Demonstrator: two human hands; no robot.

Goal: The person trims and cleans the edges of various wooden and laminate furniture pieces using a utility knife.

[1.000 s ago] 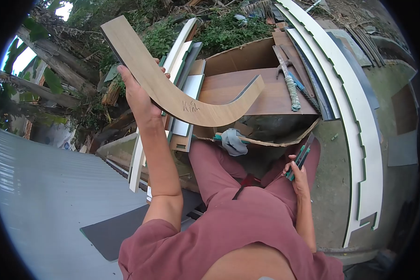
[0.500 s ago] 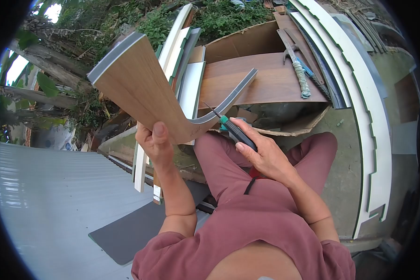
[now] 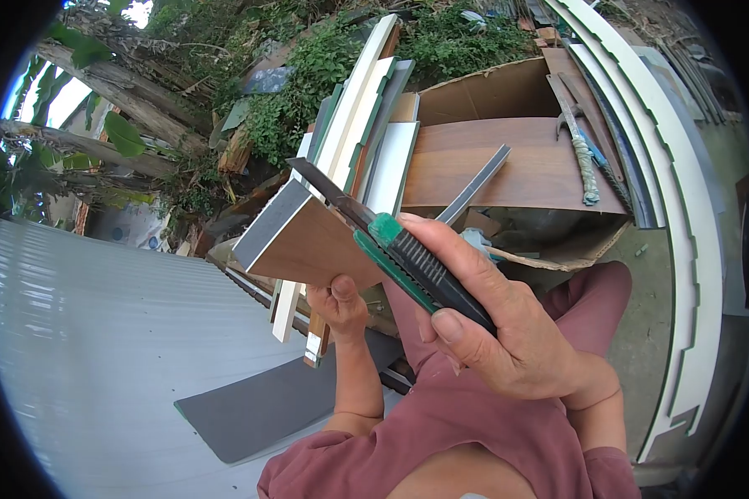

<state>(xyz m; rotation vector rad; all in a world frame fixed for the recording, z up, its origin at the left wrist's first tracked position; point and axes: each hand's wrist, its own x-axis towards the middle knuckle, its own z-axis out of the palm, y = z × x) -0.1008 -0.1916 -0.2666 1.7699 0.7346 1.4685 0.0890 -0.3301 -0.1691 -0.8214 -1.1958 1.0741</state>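
My left hand (image 3: 339, 306) grips the lower part of an L-shaped wood-grain board (image 3: 308, 249), thumb on its brown face. The board's grey cut end with white edges points up and left. Close to the camera, my right hand (image 3: 508, 333) is closed around a black and green utility knife (image 3: 424, 266). Its long dark blade reaches up and left over the board's upper edge, near the cut end. Whether the blade touches the board cannot be told. Behind the knife, the board's narrow far arm (image 3: 477, 183) sticks up to the right.
A cardboard box (image 3: 483, 91) with a wide brown panel (image 3: 474, 162) across it stands ahead. A hammer (image 3: 576, 116) and a wrapped-handle tool (image 3: 587, 170) lie at its right. Long white strips (image 3: 682, 249) curve down the right; corrugated metal (image 3: 100, 333) spans the left.
My right hand has brought the knife up and left, nearer the camera, from the board's bend to its cut end. The board has tilted and sits lower. The view has shifted.
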